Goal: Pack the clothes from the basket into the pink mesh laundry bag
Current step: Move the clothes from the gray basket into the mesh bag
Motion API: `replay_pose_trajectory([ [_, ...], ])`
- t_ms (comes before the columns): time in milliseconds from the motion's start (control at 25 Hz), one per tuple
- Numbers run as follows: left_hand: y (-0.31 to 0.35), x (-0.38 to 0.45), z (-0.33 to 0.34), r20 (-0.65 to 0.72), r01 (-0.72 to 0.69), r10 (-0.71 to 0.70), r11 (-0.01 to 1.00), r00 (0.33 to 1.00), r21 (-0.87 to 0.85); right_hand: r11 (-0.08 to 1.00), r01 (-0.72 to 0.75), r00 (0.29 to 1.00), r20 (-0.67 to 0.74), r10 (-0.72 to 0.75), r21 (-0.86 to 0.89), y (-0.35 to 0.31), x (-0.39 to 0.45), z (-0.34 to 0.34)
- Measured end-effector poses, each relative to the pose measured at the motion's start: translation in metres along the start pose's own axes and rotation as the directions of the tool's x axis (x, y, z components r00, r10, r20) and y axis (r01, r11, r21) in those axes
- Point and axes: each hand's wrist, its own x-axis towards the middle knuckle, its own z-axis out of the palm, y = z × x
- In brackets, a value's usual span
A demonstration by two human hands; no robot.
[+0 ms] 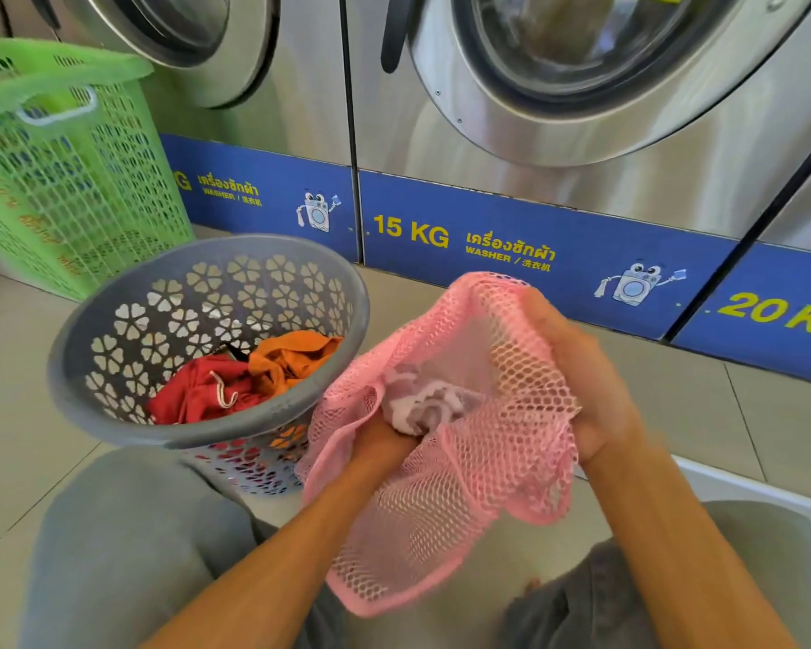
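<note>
While the right hand [581, 381] grips the pink mesh bag [445, 484] at its rim, the left hand [385, 445] pushes a clutched pale garment [424, 405] inside, beside the grey basket [113, 297].

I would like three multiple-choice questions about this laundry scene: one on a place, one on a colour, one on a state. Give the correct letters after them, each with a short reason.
1. Where does the grey basket stand?
A. inside a washer
B. on the tiled floor, to the left of the pink mesh laundry bag
C. on top of the green basket

2. Which colours are the clothes in the grey basket?
A. red and orange
B. blue and white
C. black and yellow

3. What is the state of the pink mesh laundry bag?
A. lying flat on the floor
B. hanging on a washer door
C. held open by both hands, with a pale striped cloth at its mouth

Answers:
1 B, it stands on the tiles beside the bag.
2 A, a red garment and an orange garment lie in it.
3 C, the left hand and right hand grip its rim.
</note>
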Motion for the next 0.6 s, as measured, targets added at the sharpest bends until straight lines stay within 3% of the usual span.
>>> replay_pose_trajectory([
  [80, -0.01, -0.003, -0.006, 0.012, 0.003, -0.005, 0.99, 1.0, 0.14, 0.997, 0.06, 0.997, -0.047, -0.059, 0.038, -0.006, 0.003, -0.012],
  [160, -0.015, -0.003, -0.012, 0.078, 0.077, -0.084, 0.994, 0.993, 0.081, 0.997, 0.062, 0.997, -0.051, -0.06, 0.035, -0.005, 0.007, -0.019],
  [320, -0.029, 0.0, -0.018, 0.181, 0.137, -0.185, 0.96, 0.966, 0.246, 0.998, 0.07, 0.991, -0.113, -0.069, 0.005, -0.008, 0.008, -0.026],
  [440, -0.034, -0.005, -0.014, 0.237, 0.191, -0.244, 0.956, 0.94, 0.222, 0.996, 0.088, 0.991, -0.099, -0.091, -0.034, -0.011, 0.006, -0.027],
  [520, -0.036, -0.006, -0.007, 0.202, 0.158, -0.238, 0.925, 0.95, 0.346, 0.989, 0.077, 0.988, -0.122, -0.093, -0.124, -0.01, 0.007, -0.022],
  [600, -0.033, -0.006, 0.002, 0.249, 0.027, -0.153, 0.894, 0.956, 0.448, 0.957, -0.024, 0.974, -0.221, -0.042, -0.289, 0.0, 0.017, -0.02],
])
